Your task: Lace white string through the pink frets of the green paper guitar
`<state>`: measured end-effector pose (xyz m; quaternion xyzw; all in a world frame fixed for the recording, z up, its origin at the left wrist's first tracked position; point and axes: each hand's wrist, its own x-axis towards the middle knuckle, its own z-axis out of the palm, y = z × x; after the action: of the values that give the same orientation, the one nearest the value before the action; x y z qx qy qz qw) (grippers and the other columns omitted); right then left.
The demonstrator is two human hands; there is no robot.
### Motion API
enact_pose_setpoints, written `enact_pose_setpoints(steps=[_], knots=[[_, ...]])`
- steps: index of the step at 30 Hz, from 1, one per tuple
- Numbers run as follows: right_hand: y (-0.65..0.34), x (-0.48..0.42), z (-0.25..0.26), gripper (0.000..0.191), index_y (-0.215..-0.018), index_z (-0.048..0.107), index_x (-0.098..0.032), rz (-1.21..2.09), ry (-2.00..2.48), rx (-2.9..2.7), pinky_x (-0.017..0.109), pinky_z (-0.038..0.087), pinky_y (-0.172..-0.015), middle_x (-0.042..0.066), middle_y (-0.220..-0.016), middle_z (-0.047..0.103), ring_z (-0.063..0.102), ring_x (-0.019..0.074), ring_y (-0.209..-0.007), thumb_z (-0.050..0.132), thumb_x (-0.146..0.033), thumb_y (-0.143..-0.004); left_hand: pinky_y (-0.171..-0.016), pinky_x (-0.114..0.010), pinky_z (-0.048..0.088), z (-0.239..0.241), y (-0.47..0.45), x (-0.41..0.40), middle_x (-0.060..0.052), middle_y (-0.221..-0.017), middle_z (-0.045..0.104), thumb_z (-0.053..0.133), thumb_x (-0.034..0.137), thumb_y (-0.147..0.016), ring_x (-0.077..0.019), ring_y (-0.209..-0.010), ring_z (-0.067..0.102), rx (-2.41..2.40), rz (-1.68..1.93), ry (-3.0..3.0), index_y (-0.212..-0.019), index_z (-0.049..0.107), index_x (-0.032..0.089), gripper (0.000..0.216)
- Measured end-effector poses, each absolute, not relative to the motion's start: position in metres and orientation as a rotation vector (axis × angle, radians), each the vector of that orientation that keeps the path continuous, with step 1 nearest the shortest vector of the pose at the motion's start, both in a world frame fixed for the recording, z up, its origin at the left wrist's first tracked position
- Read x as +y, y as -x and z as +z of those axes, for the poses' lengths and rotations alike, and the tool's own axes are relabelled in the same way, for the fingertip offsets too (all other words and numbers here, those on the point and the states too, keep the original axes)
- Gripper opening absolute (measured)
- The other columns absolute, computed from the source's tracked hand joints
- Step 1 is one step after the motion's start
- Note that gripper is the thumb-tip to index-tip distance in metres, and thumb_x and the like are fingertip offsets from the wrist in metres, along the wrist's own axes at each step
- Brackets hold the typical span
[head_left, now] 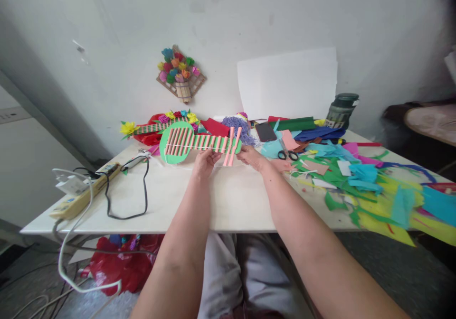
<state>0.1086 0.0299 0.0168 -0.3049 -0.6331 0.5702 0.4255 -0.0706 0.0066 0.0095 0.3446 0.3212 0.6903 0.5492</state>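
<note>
Both my hands hold up a green paper-craft lute point(177, 159) above the table. Its round body lies to the left and its neck points right. Rolled pink paper strips run across body and neck, pink pegs cross at the head, and a thin white string stretches along it. My left hand point(206, 161) is closed around the lower edge of the neck. My right hand point(251, 157) pinches the head end at the right. Behind the lute, partly hidden by it, a similar craft piece point(151, 128) with paper flowers rests near the wall.
A power strip point(85, 195) with cables sits at the table's left. Toward the right are black-handled scissors point(288, 155), a phone point(265, 132), a dark jar point(342, 111) and many coloured paper scraps point(365, 176). A red plastic bag point(121, 267) lies on the floor.
</note>
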Motion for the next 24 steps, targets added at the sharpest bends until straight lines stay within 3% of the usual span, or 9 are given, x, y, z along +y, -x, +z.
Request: enact_pose_setpoints(steps=[6, 18, 24], knots=[[-0.106, 0.027, 0.019, 0.027, -0.056, 0.049, -0.017, 1.389, 0.778, -1.576, 0.017, 0.014, -0.037, -0.006, -0.046, 0.043, 0.025, 0.0022, -0.039, 0.065, -0.038, -0.061, -0.064, -0.024, 0.053, 0.01, 0.07, 0.006, -0.002, -0.055, 0.059, 0.055, 0.016, -0.072, -0.0144, -0.064, 0.063, 0.741, 1.628, -0.814, -0.061, 0.053, 0.014, 0.011], [-0.114, 0.025, 0.029, 0.016, -0.064, 0.047, -0.018, 1.432, 1.023, -1.373, 0.018, 0.005, -0.035, -0.01, -0.04, 0.028, 0.016, 0.0017, -0.033, 0.058, -0.028, -0.069, -0.066, -0.026, 0.052, 0.008, 0.071, 0.008, -0.003, -0.06, 0.061, 0.055, 0.015, -0.073, -0.0143, -0.063, 0.063, 0.735, 1.637, -0.835, -0.071, 0.056, 0.013, 0.003], [-0.127, 0.026, 0.036, 0.033, -0.069, 0.044, -0.018, 1.585, 0.836, -1.302, 0.018, 0.004, -0.034, -0.011, -0.044, 0.023, 0.012, 0.0019, -0.035, 0.059, -0.048, -0.071, -0.063, -0.026, 0.052, 0.006, 0.071, 0.009, -0.004, -0.065, 0.064, 0.058, 0.016, -0.072, -0.0143, -0.062, 0.063, 0.723, 1.625, -0.872, -0.076, 0.055, 0.013, 0.006]])
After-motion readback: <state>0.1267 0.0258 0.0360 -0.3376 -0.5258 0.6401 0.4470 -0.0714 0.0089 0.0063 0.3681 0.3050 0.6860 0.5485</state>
